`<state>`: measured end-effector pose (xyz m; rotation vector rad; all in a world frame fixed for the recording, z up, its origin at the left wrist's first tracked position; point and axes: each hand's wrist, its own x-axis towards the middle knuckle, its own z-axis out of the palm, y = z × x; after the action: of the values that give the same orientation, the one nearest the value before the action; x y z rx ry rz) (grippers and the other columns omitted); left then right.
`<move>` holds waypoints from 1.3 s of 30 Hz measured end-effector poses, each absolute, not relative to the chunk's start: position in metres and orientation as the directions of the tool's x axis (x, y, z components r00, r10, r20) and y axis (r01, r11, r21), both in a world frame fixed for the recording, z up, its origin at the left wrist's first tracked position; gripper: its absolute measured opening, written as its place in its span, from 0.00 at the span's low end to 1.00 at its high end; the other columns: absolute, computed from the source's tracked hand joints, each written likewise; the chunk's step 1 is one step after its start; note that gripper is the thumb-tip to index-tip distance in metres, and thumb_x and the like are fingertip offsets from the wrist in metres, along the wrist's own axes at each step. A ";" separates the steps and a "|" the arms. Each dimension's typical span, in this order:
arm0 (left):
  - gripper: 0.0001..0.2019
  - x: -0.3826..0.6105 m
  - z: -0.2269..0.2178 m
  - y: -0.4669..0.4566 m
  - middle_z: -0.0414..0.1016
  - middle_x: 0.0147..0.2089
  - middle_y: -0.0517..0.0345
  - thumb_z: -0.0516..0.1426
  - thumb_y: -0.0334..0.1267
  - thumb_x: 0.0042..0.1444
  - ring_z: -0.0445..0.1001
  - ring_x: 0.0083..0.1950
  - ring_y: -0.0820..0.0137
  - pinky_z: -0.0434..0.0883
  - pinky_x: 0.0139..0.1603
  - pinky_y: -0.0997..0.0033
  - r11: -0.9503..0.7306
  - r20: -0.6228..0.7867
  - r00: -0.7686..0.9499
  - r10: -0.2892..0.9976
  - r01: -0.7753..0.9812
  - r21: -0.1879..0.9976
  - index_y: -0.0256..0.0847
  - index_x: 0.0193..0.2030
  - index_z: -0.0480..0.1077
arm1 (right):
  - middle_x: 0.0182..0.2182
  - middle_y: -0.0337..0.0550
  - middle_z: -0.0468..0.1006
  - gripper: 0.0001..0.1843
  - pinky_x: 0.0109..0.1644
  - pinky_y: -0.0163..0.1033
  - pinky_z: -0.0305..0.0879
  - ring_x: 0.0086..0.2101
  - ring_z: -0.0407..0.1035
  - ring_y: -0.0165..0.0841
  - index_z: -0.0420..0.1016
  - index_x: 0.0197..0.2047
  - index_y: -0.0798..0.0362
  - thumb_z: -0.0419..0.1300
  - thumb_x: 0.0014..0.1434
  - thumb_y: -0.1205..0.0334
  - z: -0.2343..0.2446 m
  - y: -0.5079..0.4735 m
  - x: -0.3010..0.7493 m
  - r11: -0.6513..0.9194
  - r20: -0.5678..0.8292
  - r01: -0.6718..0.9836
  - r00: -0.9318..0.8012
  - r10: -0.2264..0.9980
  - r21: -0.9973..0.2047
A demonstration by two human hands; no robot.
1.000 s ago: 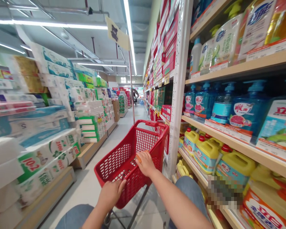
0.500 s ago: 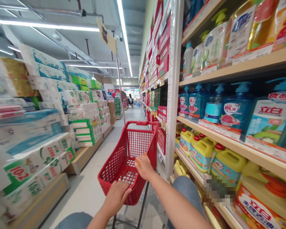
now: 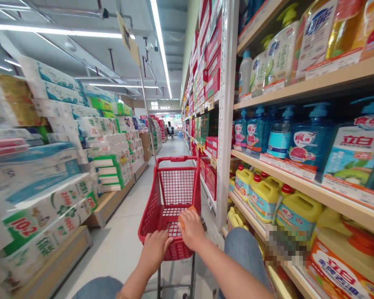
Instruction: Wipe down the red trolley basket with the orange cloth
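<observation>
Left hand (image 3: 156, 249) curled over the near rim of the red plastic mesh shopping cart (image 3: 177, 187), right hand (image 3: 191, 228) clasping the rim alongside, cart mid-aisle beside the yellow detergent jugs (image 3: 262, 199), its basket looking empty, nothing loaded yet

Wooden shelves (image 3: 302, 189) of detergent bottles (image 3: 310, 139) face stacked tissue packs (image 3: 50, 203) across a pale-floored (image 3: 124, 241) supermarket aisle under fluorescent strip lights (image 3: 160, 45).

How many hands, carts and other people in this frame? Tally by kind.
Hands, both gripping the cart: 2 (left hand, right hand)
red cart: 1
distant person down the aisle: 1
Total: 4
</observation>
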<state>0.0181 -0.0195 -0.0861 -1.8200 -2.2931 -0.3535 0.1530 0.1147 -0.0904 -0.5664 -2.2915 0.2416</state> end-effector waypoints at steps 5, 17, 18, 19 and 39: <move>0.22 0.017 -0.085 -0.018 0.76 0.41 0.53 0.39 0.53 0.64 0.71 0.44 0.63 0.59 0.44 0.63 0.072 0.261 -0.087 0.961 0.995 0.068 0.43 0.41 0.68 | 0.56 0.43 0.70 0.19 0.65 0.49 0.49 0.58 0.60 0.35 0.66 0.58 0.50 0.50 0.64 0.60 -0.089 0.117 0.189 0.937 0.601 0.189 -0.725 0.336 -0.295; 0.21 0.032 -0.090 -0.002 0.75 0.37 0.52 0.38 0.49 0.65 0.72 0.40 0.63 0.61 0.42 0.62 0.111 0.267 -0.114 0.957 0.993 0.025 0.41 0.38 0.68 | 0.57 0.48 0.69 0.20 0.64 0.52 0.51 0.59 0.59 0.38 0.65 0.59 0.53 0.49 0.64 0.62 -0.112 0.118 0.192 0.881 0.638 0.355 -0.608 0.472 -0.314; 0.20 0.031 -0.091 -0.005 0.75 0.39 0.52 0.40 0.50 0.65 0.71 0.41 0.63 0.62 0.44 0.62 0.055 0.286 -0.062 0.956 0.998 0.031 0.42 0.40 0.67 | 0.57 0.47 0.69 0.20 0.64 0.51 0.52 0.58 0.60 0.38 0.65 0.59 0.52 0.49 0.64 0.62 -0.111 0.123 0.197 0.888 0.635 0.336 -0.621 0.459 -0.313; 0.18 0.031 -0.091 -0.007 0.75 0.41 0.52 0.42 0.50 0.64 0.71 0.43 0.63 0.62 0.47 0.61 0.000 0.316 -0.010 0.949 1.000 0.029 0.42 0.43 0.67 | 0.56 0.47 0.70 0.20 0.64 0.51 0.52 0.57 0.61 0.37 0.65 0.58 0.52 0.49 0.64 0.62 -0.111 0.130 0.202 0.891 0.635 0.327 -0.625 0.454 -0.315; 0.11 0.038 -0.093 0.010 0.69 0.38 0.57 0.45 0.40 0.64 0.63 0.44 0.66 0.55 0.59 0.55 -0.009 0.478 0.032 0.878 0.999 -0.050 0.42 0.36 0.66 | 0.54 0.48 0.72 0.20 0.63 0.56 0.51 0.57 0.61 0.40 0.66 0.58 0.54 0.47 0.66 0.61 -0.118 0.148 0.184 0.845 0.673 0.407 -0.520 0.526 -0.347</move>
<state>0.0381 0.0100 -0.0928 -1.9453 -1.9029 -0.4454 0.1840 0.1478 -0.1184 -0.6761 -2.1875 0.1839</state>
